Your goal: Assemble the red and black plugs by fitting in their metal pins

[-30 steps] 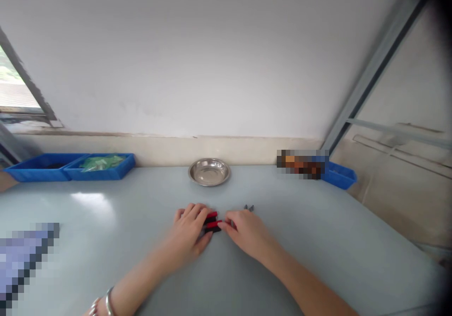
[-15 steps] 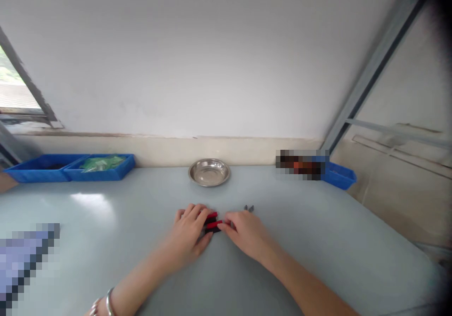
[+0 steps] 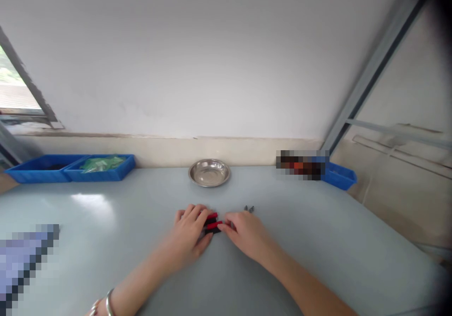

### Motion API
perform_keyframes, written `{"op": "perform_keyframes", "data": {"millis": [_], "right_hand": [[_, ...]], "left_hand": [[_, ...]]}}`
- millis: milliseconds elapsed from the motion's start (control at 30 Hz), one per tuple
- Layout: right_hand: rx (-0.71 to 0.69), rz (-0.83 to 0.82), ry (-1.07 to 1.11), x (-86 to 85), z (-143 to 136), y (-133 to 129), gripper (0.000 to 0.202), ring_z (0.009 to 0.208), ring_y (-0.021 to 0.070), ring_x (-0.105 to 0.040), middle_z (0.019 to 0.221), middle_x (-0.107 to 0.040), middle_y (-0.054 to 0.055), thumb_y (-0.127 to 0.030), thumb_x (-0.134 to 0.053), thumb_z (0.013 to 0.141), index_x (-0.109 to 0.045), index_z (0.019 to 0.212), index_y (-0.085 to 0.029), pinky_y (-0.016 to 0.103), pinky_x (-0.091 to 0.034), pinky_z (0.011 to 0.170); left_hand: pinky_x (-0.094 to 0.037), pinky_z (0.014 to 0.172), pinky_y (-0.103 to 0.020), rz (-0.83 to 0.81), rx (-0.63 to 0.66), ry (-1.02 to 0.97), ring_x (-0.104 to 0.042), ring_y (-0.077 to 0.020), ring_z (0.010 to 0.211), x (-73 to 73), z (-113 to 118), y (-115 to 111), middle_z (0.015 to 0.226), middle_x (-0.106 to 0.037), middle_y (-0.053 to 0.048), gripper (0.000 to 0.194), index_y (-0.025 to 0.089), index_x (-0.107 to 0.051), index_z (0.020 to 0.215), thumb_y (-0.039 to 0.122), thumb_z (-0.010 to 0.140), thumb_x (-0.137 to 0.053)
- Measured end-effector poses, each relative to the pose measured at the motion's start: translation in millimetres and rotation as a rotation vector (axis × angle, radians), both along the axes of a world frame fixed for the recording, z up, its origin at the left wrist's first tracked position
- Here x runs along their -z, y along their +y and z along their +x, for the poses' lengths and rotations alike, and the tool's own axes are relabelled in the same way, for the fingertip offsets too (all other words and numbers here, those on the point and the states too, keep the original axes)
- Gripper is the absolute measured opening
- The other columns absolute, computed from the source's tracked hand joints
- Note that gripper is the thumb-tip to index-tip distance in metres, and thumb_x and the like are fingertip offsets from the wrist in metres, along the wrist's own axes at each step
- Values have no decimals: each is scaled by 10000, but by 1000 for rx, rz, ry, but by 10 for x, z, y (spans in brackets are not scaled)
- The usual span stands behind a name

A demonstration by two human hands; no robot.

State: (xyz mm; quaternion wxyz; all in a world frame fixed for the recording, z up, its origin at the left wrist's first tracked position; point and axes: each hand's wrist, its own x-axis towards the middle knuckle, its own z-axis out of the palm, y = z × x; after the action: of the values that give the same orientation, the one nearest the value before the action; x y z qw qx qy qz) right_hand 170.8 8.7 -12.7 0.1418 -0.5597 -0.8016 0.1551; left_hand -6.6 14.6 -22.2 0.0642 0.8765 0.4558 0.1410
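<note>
Several slim red-and-black pieces (image 3: 213,226) lie side by side on the table, their exact kind unclear. My left hand (image 3: 190,226) curves over their left ends, fingers on the far side and thumb on the near side, closed round them. At their right end is my right hand (image 3: 243,231), its thumb and forefinger pinched together by the tip of the nearer red strip. What sits inside that pinch is too small and covered to make out. Just beyond the right knuckles, two small dark metal bits (image 3: 249,208) show on the tabletop, partly hidden by the hand.
A round steel dish (image 3: 209,184) stands near the wall. Two blue trays (image 3: 95,174) sit at the back left, one with green plastic bags (image 3: 104,164). Another blue bin (image 3: 341,178) is at the back right beside a blurred-out patch. A metal post (image 3: 377,71) rises there.
</note>
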Motion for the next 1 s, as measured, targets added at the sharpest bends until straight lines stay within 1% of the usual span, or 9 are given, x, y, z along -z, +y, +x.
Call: {"op": "perform_keyframes", "data": {"millis": [367, 533, 767, 1000], "right_hand": [[11, -19, -19, -19, -8, -5, 262, 594, 126, -538, 660, -630, 16, -327, -432, 858, -626, 755, -184, 214, -292, 519], [2, 3, -9, -15, -1, 0, 263, 607, 129, -544, 665, -633, 14, -330, -432, 856, -619, 744, -182, 214, -286, 518], [9, -22, -26, -16, -8, -2, 259, 624, 134, -553, 680, -635, 17, -331, -435, 855, -625, 767, -178, 219, -293, 528], [5, -21, -20, -22, -10, -11, 267, 597, 127, -537, 658, -626, 12, -337, -431, 856, -620, 749, -181, 216, -293, 523]], "left_hand": [[-326, 774, -359, 8, 5, -5, -442, -232, 980, -8, 2, -5, 1077, -513, -52, 298, 237, -477, 1073, 227, 776, -473], [-327, 768, -359, 12, 7, -5, -439, -234, 974, 0, -3, -4, 1076, -513, -57, 292, 238, -478, 1073, 232, 781, -466], [-326, 781, -366, -6, -2, 9, -434, -230, 977, -32, 11, -12, 1072, -511, -58, 296, 233, -481, 1078, 227, 783, -455], [-333, 773, -367, -4, 4, 1, -436, -234, 972, -21, 5, -10, 1072, -513, -65, 297, 233, -484, 1081, 237, 786, -454]]}}
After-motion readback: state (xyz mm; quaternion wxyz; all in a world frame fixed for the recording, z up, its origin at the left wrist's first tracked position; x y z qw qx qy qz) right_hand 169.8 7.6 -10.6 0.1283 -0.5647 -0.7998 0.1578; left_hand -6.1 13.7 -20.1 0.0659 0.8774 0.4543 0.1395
